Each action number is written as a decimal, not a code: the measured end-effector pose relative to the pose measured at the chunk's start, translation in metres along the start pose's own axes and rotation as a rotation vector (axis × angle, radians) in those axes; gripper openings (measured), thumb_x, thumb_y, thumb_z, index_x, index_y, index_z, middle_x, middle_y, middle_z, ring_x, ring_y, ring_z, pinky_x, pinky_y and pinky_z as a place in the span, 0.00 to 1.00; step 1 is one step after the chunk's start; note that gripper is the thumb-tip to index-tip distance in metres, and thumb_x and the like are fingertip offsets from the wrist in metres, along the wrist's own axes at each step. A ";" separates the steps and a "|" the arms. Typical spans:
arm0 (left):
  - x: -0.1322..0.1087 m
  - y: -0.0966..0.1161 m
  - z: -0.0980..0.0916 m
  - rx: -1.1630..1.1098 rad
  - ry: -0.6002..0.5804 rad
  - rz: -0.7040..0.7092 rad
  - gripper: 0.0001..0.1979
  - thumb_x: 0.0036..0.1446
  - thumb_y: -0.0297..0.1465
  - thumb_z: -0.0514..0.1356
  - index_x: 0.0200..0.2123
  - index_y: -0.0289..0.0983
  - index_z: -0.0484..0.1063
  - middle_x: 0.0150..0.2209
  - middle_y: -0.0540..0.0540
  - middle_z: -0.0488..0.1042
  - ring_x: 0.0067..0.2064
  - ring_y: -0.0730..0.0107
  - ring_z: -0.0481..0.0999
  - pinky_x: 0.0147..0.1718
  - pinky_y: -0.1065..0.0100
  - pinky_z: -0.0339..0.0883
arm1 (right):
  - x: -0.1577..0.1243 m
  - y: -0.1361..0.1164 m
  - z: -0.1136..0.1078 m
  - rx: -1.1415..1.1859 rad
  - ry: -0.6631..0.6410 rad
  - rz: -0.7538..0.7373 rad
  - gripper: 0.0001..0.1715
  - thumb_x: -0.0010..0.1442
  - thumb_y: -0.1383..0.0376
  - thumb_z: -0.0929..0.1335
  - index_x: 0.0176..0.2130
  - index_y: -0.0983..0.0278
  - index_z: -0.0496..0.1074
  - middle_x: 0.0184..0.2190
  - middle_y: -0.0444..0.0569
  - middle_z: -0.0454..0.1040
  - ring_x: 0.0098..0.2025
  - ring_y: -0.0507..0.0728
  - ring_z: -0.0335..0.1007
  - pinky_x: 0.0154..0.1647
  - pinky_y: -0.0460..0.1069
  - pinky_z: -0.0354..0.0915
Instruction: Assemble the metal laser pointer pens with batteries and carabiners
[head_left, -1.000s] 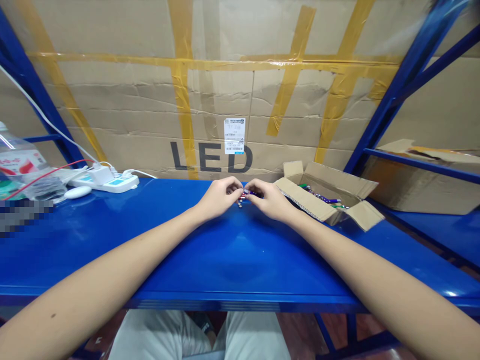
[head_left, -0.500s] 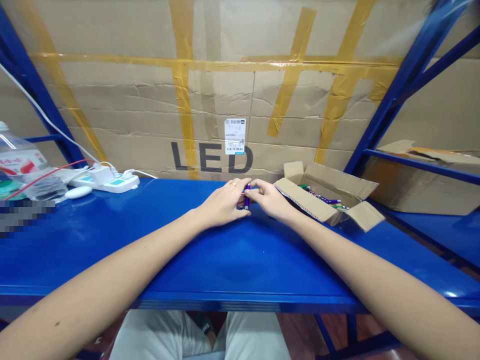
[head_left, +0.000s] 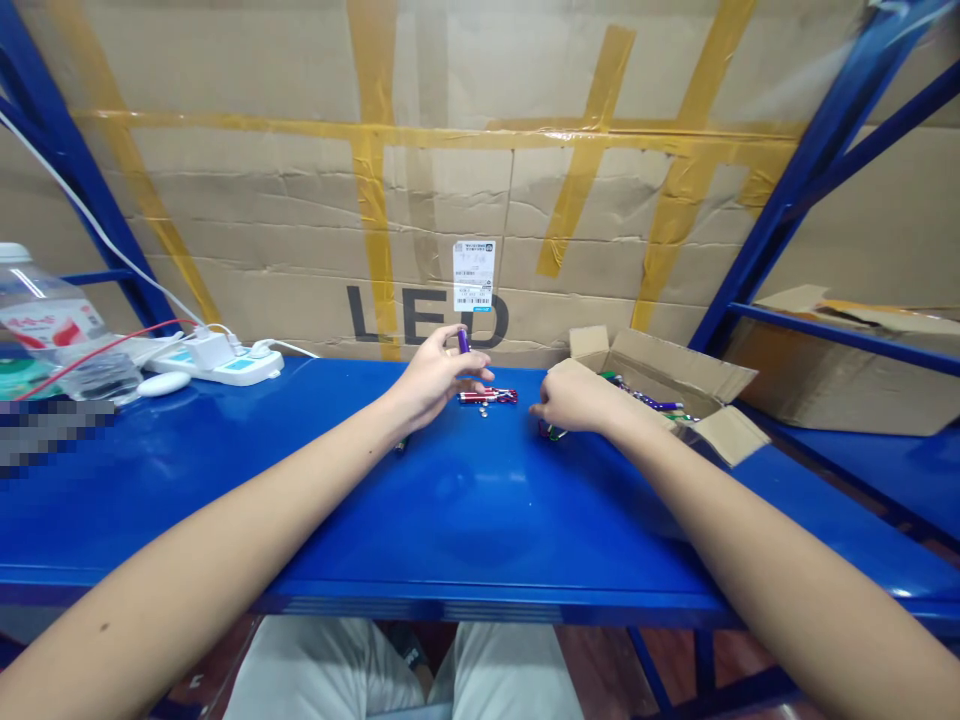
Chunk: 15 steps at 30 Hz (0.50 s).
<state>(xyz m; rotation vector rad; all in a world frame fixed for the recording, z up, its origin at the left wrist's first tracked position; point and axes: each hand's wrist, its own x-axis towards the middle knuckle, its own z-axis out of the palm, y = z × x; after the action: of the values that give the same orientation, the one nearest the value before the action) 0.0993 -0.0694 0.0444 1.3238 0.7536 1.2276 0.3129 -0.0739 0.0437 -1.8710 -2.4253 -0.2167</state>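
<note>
Purple tube (head_left: pixel 463 341) stands upright in the left hand (head_left: pixel 435 376), pinched between thumb and first finger, above the back edge of the desk (head_left: pixel 480 500). The other fingers of this hand are half open and curve toward the right. The right hand (head_left: pixel 576 398) lies low at the desk, with its fingers curled down, close to the back edge. Small green and purple item (head_left: pixel 551 432) is just under its fingertips, but it is not possible to tell if the hand has hold of it. Between the 2 hands, a red tube (head_left: pixel 487 397) lies flat on the desk, with small metal rings (head_left: pixel 484 411) just in front of it. Cardboard box (head_left: pixel 660 356) stands open at the back edge, just right of the right hand, with more coloured tubes (head_left: pixel 643 392) inside. Near the back left corner are a white power strip (head_left: pixel 247 371), a white oval mouse (head_left: pixel 160 384) and a plastic bottle (head_left: pixel 41 310).
</note>
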 end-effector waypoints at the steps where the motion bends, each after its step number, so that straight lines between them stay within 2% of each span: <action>1: 0.001 0.002 0.001 -0.061 0.014 -0.037 0.30 0.50 0.19 0.61 0.57 0.35 0.59 0.35 0.42 0.75 0.31 0.68 0.77 0.28 0.66 0.69 | -0.001 -0.003 0.002 0.001 0.001 -0.015 0.15 0.51 0.58 0.72 0.18 0.62 0.71 0.18 0.55 0.72 0.26 0.60 0.72 0.30 0.52 0.62; 5: 0.002 0.001 0.000 -0.077 0.096 -0.143 0.24 0.46 0.16 0.56 0.48 0.35 0.65 0.32 0.45 0.73 0.23 0.76 0.69 0.18 0.71 0.55 | -0.002 -0.010 0.012 0.078 -0.022 -0.003 0.14 0.48 0.63 0.73 0.17 0.60 0.69 0.14 0.51 0.67 0.23 0.59 0.70 0.25 0.51 0.60; 8: 0.001 -0.003 0.000 -0.044 0.096 -0.137 0.21 0.45 0.17 0.55 0.45 0.37 0.66 0.31 0.47 0.71 0.20 0.80 0.63 0.16 0.73 0.46 | 0.001 -0.010 0.021 0.134 -0.033 0.017 0.14 0.48 0.67 0.72 0.16 0.60 0.67 0.13 0.49 0.66 0.20 0.58 0.67 0.21 0.51 0.58; 11: -0.003 -0.005 0.003 0.000 0.068 -0.119 0.21 0.44 0.17 0.55 0.44 0.36 0.66 0.31 0.48 0.71 0.19 0.81 0.63 0.16 0.74 0.45 | 0.002 -0.011 0.026 0.169 -0.025 0.000 0.15 0.45 0.68 0.72 0.15 0.61 0.65 0.13 0.47 0.65 0.17 0.56 0.64 0.20 0.51 0.56; 15: -0.006 -0.009 0.007 0.083 0.037 -0.099 0.23 0.42 0.17 0.54 0.44 0.36 0.67 0.30 0.49 0.71 0.19 0.81 0.63 0.15 0.75 0.46 | -0.005 -0.022 0.016 0.109 -0.037 -0.052 0.12 0.46 0.65 0.73 0.18 0.62 0.67 0.17 0.51 0.71 0.21 0.58 0.69 0.24 0.51 0.57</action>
<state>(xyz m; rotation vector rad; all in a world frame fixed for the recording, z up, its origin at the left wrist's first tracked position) 0.1064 -0.0759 0.0358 1.3181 0.8941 1.1551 0.2934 -0.0814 0.0260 -1.7841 -2.4581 -0.0515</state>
